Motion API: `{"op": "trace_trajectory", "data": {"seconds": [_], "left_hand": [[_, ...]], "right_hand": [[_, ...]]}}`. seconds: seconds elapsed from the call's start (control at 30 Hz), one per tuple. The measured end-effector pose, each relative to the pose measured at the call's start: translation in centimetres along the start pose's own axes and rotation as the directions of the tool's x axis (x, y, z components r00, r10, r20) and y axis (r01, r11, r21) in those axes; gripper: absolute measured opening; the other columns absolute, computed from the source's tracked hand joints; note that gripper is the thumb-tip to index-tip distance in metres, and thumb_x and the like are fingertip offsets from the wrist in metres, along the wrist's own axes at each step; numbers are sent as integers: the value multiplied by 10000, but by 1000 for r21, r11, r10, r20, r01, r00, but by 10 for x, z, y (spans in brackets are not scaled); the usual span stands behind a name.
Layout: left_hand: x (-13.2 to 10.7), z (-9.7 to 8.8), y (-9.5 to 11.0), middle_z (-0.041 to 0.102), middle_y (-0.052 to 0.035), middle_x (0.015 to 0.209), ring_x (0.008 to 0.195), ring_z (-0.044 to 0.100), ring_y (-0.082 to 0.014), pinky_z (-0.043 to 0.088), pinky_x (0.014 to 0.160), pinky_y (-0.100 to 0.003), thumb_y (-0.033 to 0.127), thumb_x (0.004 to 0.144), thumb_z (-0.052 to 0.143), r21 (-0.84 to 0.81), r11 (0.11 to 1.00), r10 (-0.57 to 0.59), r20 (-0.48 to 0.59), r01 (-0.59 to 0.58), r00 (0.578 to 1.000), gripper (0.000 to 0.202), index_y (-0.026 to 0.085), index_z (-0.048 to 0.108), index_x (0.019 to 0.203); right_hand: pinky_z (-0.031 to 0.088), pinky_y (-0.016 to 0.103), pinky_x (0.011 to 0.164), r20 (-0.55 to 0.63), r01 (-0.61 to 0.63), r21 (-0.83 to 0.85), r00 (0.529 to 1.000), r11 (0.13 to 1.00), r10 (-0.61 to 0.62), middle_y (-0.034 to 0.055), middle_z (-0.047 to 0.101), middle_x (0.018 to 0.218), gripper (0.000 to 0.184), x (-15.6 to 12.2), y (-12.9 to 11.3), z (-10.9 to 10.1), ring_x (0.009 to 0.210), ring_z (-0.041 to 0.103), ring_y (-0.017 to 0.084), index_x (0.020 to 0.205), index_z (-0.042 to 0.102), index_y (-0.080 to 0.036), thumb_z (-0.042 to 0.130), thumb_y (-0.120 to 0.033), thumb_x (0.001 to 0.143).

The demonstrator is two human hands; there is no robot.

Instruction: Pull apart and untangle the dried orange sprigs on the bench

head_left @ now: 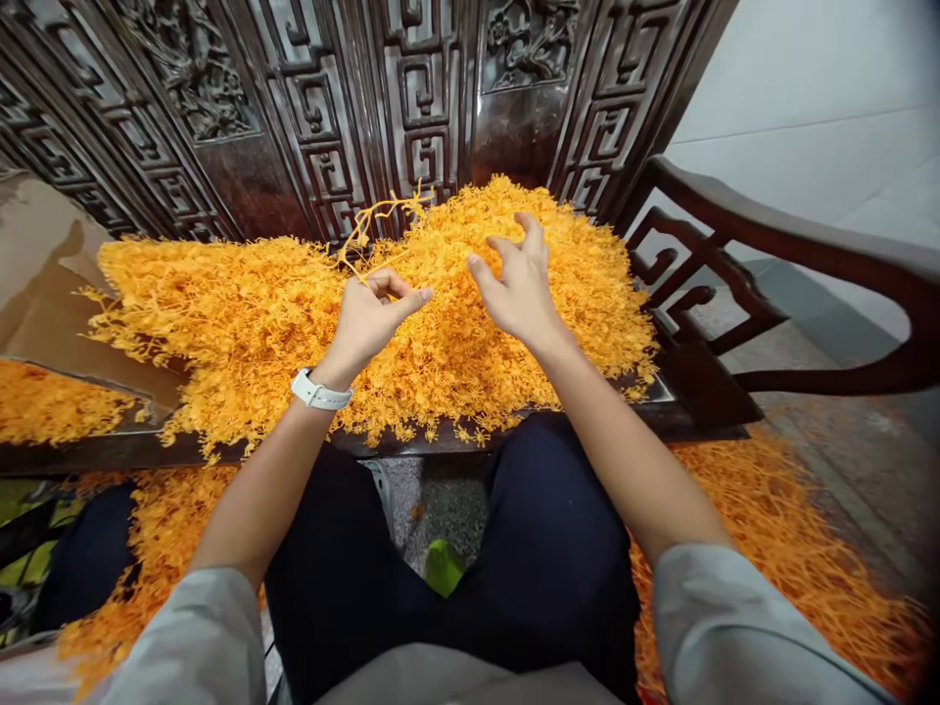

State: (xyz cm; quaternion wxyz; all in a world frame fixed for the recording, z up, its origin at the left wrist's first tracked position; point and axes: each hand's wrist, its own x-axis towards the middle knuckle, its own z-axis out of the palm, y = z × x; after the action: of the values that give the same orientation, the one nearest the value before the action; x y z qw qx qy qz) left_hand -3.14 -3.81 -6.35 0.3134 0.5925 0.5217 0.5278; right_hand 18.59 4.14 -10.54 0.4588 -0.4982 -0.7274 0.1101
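Note:
A big heap of orange plastic sprigs point(242, 313) covers the seat of a dark carved wooden bench point(411, 117). My left hand point(371, 318), with a white watch on the wrist, pinches the stem of one orange sprig point(378, 220) and holds it up above the heap. My right hand point(518, 284) hovers over the middle of the heap with its fingers spread and curled, holding nothing. Both forearms reach out over my dark trousers.
More orange sprigs lie on the floor at the right point(778, 548) and at the left point(139, 548). A cardboard box point(44, 284) with sprigs in it stands at the left. The bench armrest point(793, 245) curves along the right.

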Motion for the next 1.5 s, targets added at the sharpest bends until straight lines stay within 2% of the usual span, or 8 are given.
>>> {"op": "trace_trajectory", "data": {"seconds": [0.2, 0.33, 0.47, 0.7, 0.83, 1.03, 1.17, 1.5], "left_hand": [[-3, 12, -3, 590, 16, 640, 605, 454, -114, 344, 588, -284, 304, 801, 851, 213, 972, 113, -54, -99, 992, 307, 200, 610, 642], [-16, 29, -3, 545, 28, 641, 596, 420, -125, 320, 611, -307, 257, 882, 758, 321, 916, 243, 30, -240, 970, 273, 215, 585, 675], [-26, 39, 1, 543, 23, 685, 632, 457, -142, 339, 636, -314, 234, 933, 702, 282, 913, 273, 120, -296, 955, 219, 228, 582, 750], [-25, 39, -4, 678, 1, 744, 565, 556, -127, 391, 560, -281, 382, 991, 702, -1, 995, 100, 73, -100, 992, 232, 247, 570, 856], [-23, 32, -6, 611, 34, 620, 520, 533, -150, 408, 593, -293, 324, 990, 709, 231, 953, 186, 61, -196, 981, 99, 254, 717, 1059], [-12, 7, -5, 859, -77, 1120, 964, 783, -257, 556, 905, -385, 94, 906, 595, 495, 768, 299, 285, -407, 911, 369, 258, 840, 1128], [-3, -9, -4, 864, -74, 1125, 1000, 799, -262, 563, 923, -393, 70, 866, 577, 533, 728, 312, 302, -430, 901, 402, 249, 856, 1094], [2, -23, 7, 811, -45, 874, 766, 702, -185, 510, 777, -320, 66, 840, 557, 444, 771, 299, 380, -456, 876, 316, 217, 826, 908]], "right_hand": [[569, 540, 1077, 72, -42, 388, 997, 921, 16, 136, 668, 1334, 766, -16, -47, -8, 1258, 663, 309, 1503, 527, -263, 378, -835, 1015], [596, 379, 825, 148, -172, 608, 984, 775, 102, 45, 650, 943, 654, -26, -68, 3, 943, 661, 221, 1136, 647, -272, 495, -879, 944], [475, 290, 618, 82, -214, 724, 971, 655, 226, 12, 496, 758, 652, -18, -62, 9, 748, 546, 173, 808, 540, -254, 523, -898, 912], [361, 283, 579, 52, -156, 740, 983, 655, 175, -5, 425, 687, 649, -7, -44, 2, 670, 426, 148, 667, 439, -237, 655, -793, 923], [324, 285, 566, 129, -206, 724, 978, 659, 164, -23, 375, 640, 656, -5, -40, 0, 640, 403, 140, 634, 397, -237, 689, -744, 929], [286, 285, 559, 158, -201, 663, 979, 721, 128, -41, 332, 594, 653, -2, -32, -11, 604, 358, 126, 607, 370, -238, 749, -660, 930], [244, 289, 541, 121, -129, 604, 990, 786, 69, -43, 296, 587, 684, -1, -25, -14, 589, 313, 116, 585, 348, -239, 782, -664, 902], [197, 286, 421, 394, -430, 755, 901, 494, 182, -97, 244, 513, 679, -4, -40, -22, 453, 192, 86, 670, 394, -279, 671, -873, 850]]}}
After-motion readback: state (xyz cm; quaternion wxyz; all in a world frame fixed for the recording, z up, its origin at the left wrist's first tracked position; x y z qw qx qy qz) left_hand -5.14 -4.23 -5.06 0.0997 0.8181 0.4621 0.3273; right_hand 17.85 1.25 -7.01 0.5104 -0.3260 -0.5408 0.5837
